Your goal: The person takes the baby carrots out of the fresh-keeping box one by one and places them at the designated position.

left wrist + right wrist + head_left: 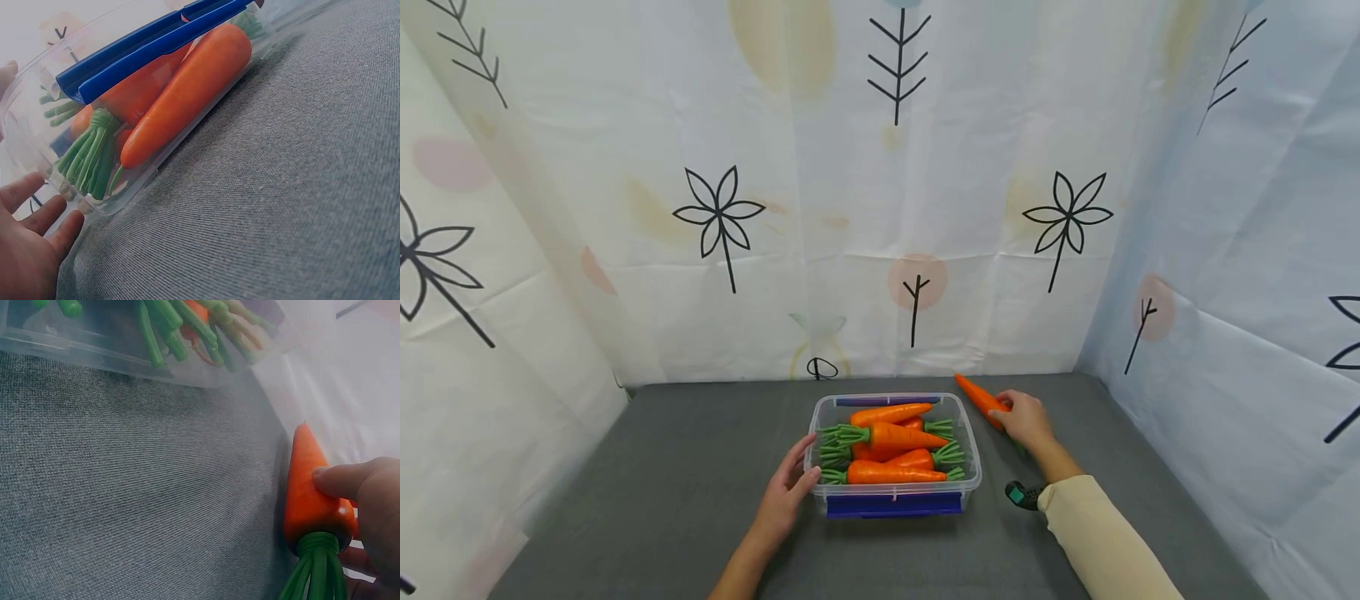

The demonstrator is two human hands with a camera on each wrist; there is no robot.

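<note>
A clear plastic box [973, 467] with blue latches stands on the grey cloth, holding several orange carrots [895, 472] with green tops. My left hand [782, 496] rests against the box's left side, its fingers spread and fairly straight. In the left wrist view, fingertips [69, 228] lie right by the box's end wall. To the right of the box, my right hand [1026, 419] grips a single carrot [976, 397] between thumb and fingers. The right wrist view shows the thumb pressed on the orange body of this carrot [312, 494], tip pointing away and green stems toward me.
A grey cloth [700, 467] covers the table. White patterned curtains [850, 208] hang behind it and along both sides. A small black device with a green face [1022, 496] sits by the right wrist, near the cream sleeve [1097, 533].
</note>
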